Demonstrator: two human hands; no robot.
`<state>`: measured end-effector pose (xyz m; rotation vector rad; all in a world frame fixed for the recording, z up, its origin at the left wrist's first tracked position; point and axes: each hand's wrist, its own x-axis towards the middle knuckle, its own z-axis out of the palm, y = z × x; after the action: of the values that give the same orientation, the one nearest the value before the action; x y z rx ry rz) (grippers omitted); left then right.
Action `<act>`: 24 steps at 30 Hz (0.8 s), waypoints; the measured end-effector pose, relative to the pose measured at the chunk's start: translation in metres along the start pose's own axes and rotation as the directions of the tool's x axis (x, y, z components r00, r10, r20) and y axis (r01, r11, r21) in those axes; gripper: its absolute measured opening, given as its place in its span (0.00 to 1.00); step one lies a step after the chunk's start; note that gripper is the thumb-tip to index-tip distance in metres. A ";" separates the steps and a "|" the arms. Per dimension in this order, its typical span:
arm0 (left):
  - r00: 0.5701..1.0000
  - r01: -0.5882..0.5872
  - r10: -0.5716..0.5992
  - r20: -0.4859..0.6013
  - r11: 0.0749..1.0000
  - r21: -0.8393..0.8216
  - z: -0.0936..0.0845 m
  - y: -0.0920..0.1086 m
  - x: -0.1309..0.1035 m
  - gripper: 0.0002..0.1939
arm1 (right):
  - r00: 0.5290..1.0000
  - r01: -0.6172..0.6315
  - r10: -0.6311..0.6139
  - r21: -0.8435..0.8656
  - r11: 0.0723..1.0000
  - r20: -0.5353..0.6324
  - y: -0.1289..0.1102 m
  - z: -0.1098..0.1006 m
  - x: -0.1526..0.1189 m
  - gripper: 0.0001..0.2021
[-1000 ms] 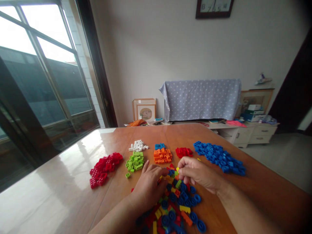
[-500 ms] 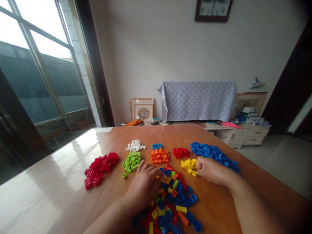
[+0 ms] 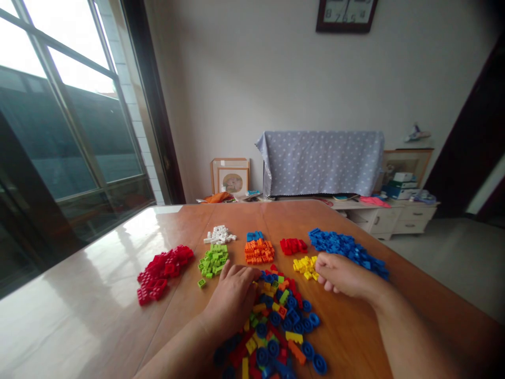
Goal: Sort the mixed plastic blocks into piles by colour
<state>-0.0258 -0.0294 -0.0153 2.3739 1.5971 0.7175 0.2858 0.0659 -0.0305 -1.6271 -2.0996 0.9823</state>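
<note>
My left hand (image 3: 232, 295) lies over the left edge of a mixed pile of toy bricks (image 3: 276, 326), palm down, with its fingers apart and bent. Some fingertips are hidden behind the hand, and I see nothing held. Close against the right side of a small heap of yellow bricks (image 3: 304, 267) is my right hand (image 3: 341, 275). Its fingers are curled and pressed together. What they hold, if anything, is hidden. Blue, red, orange, yellow and green pieces are jumbled in the mixed pile, with round blue ones along its right side.
Sorted heaps surround the pile: dark red (image 3: 163, 273), lime green (image 3: 213, 260), white (image 3: 219, 235), orange (image 3: 259, 252), bright red (image 3: 293, 246) and large blue (image 3: 343, 247). A few blue bricks (image 3: 254, 236) sit behind the orange. One green brick (image 3: 201, 283) lies apart on the wooden table (image 3: 98, 316).
My right hand has shifted slightly left and turned, now covering part of the yellow heap's right side, with its lower fingers showing. My left hand has stayed nearly in place.
</note>
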 end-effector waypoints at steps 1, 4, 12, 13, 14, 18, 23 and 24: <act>1.000 0.005 -0.005 0.002 1.000 0.003 0.000 0.001 0.000 0.13 | 1.000 -0.009 0.009 -0.004 1.000 -0.012 0.002 0.000 0.001 0.11; 1.000 0.016 -0.017 0.011 1.000 0.008 -0.001 0.002 0.001 0.12 | 0.998 -0.014 0.013 -0.017 1.000 -0.054 0.005 0.001 0.004 0.11; 0.999 -0.016 0.015 0.040 1.000 0.026 -0.001 0.003 0.001 0.14 | 1.000 -0.005 0.005 0.008 1.000 -0.022 -0.002 0.000 0.001 0.11; 0.998 -0.028 0.026 0.051 0.999 0.031 -0.002 0.004 0.000 0.14 | 0.999 0.017 -0.017 -0.001 1.000 -0.027 -0.005 0.000 -0.001 0.11; 0.997 -0.042 0.040 0.063 0.999 0.032 -0.003 0.005 0.000 0.14 | 0.998 0.047 -0.048 -0.012 0.999 -0.033 -0.008 0.000 -0.003 0.11; 0.986 -0.100 0.100 0.130 0.995 -0.008 -0.007 0.011 -0.001 0.17 | 0.987 0.156 -0.157 -0.044 0.987 -0.030 -0.019 0.004 -0.007 0.10; 0.980 -0.138 0.134 0.148 0.990 0.018 -0.009 0.014 -0.004 0.16 | 0.973 0.227 -0.229 -0.088 0.970 -0.013 -0.029 0.012 -0.011 0.08; 0.981 -0.139 0.134 0.140 0.990 0.025 -0.008 0.014 -0.004 0.16 | 0.970 0.240 -0.243 -0.098 0.966 -0.013 -0.032 0.013 -0.012 0.08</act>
<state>-0.0194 -0.0396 -0.0032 2.5176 1.4141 0.5394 0.2583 0.0461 -0.0161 -1.3736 -2.2921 0.7893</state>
